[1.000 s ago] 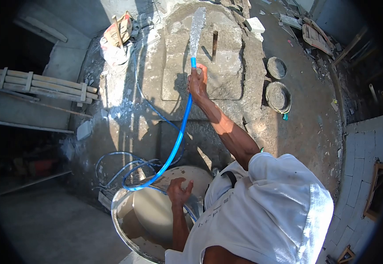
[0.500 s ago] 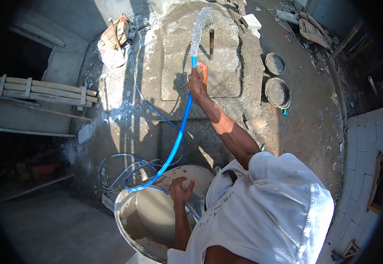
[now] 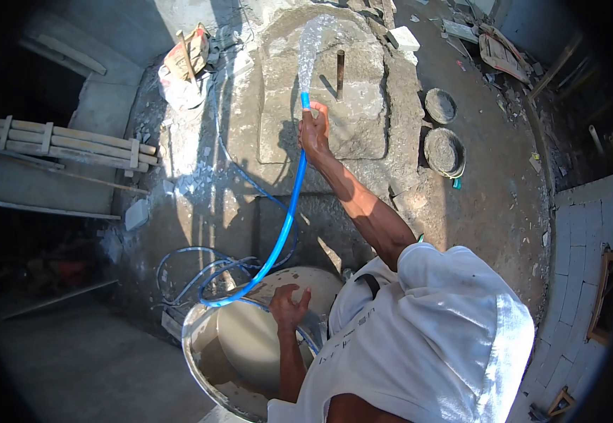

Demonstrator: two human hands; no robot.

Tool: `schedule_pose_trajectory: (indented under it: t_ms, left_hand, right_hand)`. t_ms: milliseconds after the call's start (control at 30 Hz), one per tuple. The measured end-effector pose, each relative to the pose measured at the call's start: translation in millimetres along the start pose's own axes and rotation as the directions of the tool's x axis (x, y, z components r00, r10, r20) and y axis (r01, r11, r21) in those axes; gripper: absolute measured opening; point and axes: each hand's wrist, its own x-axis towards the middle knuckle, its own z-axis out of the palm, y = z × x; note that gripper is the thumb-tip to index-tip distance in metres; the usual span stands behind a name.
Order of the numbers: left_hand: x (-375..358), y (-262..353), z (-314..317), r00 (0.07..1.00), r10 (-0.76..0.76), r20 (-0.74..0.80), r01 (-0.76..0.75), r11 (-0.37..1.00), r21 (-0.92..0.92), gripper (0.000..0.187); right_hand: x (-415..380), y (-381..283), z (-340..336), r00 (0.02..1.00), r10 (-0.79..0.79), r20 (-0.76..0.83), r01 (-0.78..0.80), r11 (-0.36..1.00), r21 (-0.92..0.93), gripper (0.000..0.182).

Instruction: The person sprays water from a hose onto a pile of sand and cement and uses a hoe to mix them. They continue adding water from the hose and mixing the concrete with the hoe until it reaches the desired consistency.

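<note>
Blue hose gripped near its running end, free hand loose above the drum

The blue hose [image 3: 291, 211] curves from the rim of the round drum [image 3: 199, 345] at lower center up to the upper middle of the frame, where water [image 3: 310, 53] spills from its open tip towards the rough concrete block [image 3: 363, 109]. It looks like soft, bendy plastic: light as a tube, though probably heavier for the water inside, and likely slippery where wet. Nothing about it seems fragile; a sharp bend would more likely pinch the flow than break the wall. The best hold is probably just behind the tip, where the stream can be aimed and the hanging length has least say over its direction.

That is where the right hand [image 3: 313, 134] has it, fingers curled snugly round the tube a little below the outlet. The right arm reaches from the white sleeve [image 3: 426, 264], right of center, up and leftwards, with only a slight bend at the elbow. The left hand [image 3: 289, 308], at lower center, appears over the drum with thumb and fingers loosely spread and nothing visible in its grasp. The hose passes close beside it; whether they touch, I cannot tell
</note>
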Motion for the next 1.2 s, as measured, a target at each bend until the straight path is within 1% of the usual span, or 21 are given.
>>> schedule_pose_trajectory:
  t_ms: [67,133,233,300,433,500,633,700,1133,1200]
  left_hand:
    - [-2,1,-1,1.0,-0.028,0.013,0.028,1.0,-0.011,0.028]
    - [-2,1,-1,1.0,-0.014,0.006,0.014,1.0,0.0,0.027]
    - [-2,-1,1,1.0,0.002,-0.013,-0.002,1.0,-0.001,0.029]
    - [-2,-2,1,1.0,0.004,-0.005,-0.004,1.0,0.006,0.029]
    - [-1,0,-1,1.0,0.0,0.012,0.0,1.0,0.009,0.027]
    - [-1,1,-2,1.0,0.0,0.011,0.0,1.0,0.002,0.027]
    - [-1,1,-1,1.0,0.002,0.005,-0.002,1.0,-0.002,0.027]
    - [0,0,0,1.0,-0.001,-0.004,0.001,1.0,-0.004,0.027]
    - [-2,-3,2,1.0,0.003,-0.018,-0.003,1.0,-0.008,0.028]
    - [-1,-1,1,1.0,-0.003,-0.014,0.003,1.0,-0.004,0.028]
  right_hand:
    - [0,1,0,1.0,0.002,-0.004,-0.002,1.0,-0.002,0.025]
    - [1,1,1,1.0,0.001,-0.007,-0.001,1.0,-0.002,0.026]
    - [2,7,-1,0.999,-0.047,0.014,0.047,0.999,0.023,0.026]
    - [4,8,0,0.998,-0.066,-0.021,0.067,0.998,0.016,0.024]
    - [3,9,0,0.998,-0.051,-0.036,0.051,0.998,0.02,0.022]
    - [2,11,-3,0.998,-0.06,0.027,0.059,0.998,0.036,0.025]
    - [-2,14,-4,0.996,-0.081,0.048,0.078,0.995,0.054,0.025]
    - [-4,12,-3,0.999,-0.046,-0.001,0.046,0.995,0.086,0.02]
    - [0,15,-4,0.997,-0.079,-0.008,0.08,0.995,0.063,0.021]
    - [2,18,-5,0.993,-0.112,0.026,0.11,0.993,0.045,0.023]
